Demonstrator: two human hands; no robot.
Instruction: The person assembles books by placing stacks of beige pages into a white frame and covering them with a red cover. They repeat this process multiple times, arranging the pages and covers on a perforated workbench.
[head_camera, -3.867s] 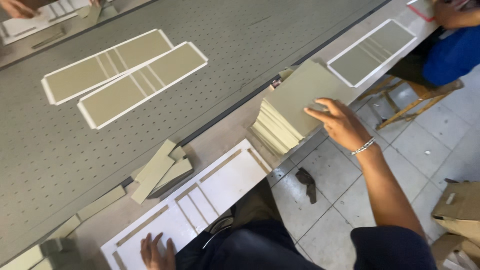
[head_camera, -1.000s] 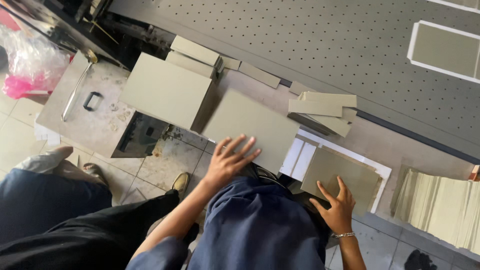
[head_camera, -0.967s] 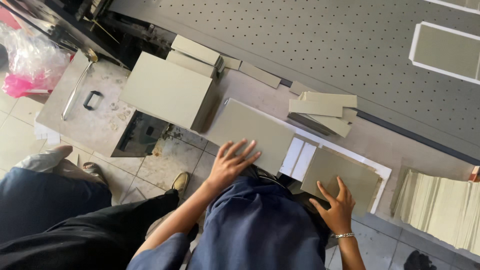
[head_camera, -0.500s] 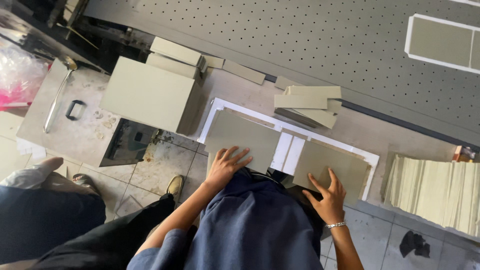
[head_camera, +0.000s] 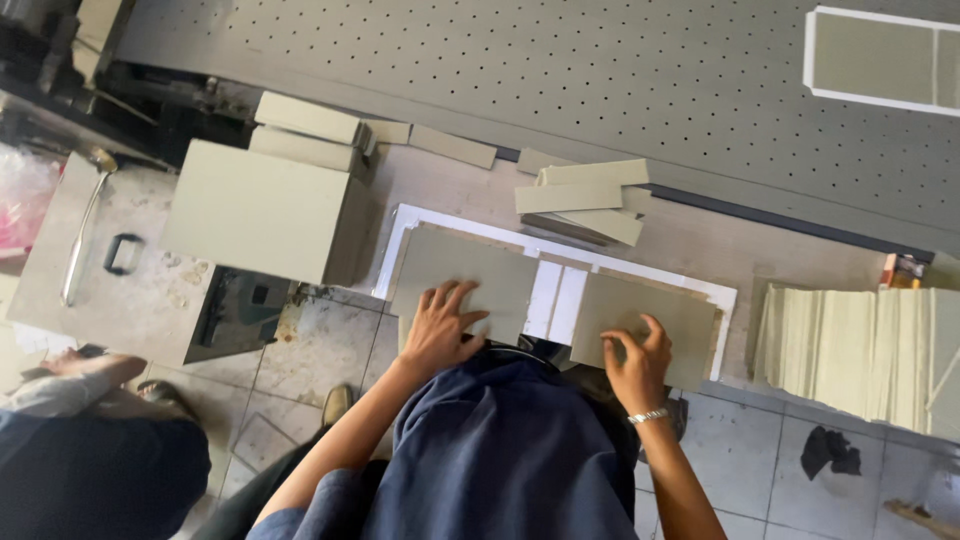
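A white sheet (head_camera: 640, 277) lies at the table's near edge with two grey board panels on it. My left hand (head_camera: 440, 325) lies flat, fingers spread, on the left grey panel (head_camera: 470, 270). My right hand (head_camera: 632, 362) presses its fingers on the near edge of the right grey panel (head_camera: 660, 310). Two narrow white strips (head_camera: 558, 300) show between the panels. Neither hand grips anything.
A tall stack of grey boards (head_camera: 265, 210) stands to the left, with smaller stacks (head_camera: 310, 130) behind it. Loose grey strips (head_camera: 585, 195) lie behind the sheet. Another board stack (head_camera: 860, 345) sits at the right. A perforated grey table (head_camera: 560, 80) carries another white-framed sheet (head_camera: 885, 60). A person (head_camera: 70, 440) sits at lower left.
The left grey panel has come down onto the white sheet and now lies flat in place. Both hands have settled on the panels. The view has shifted a little.
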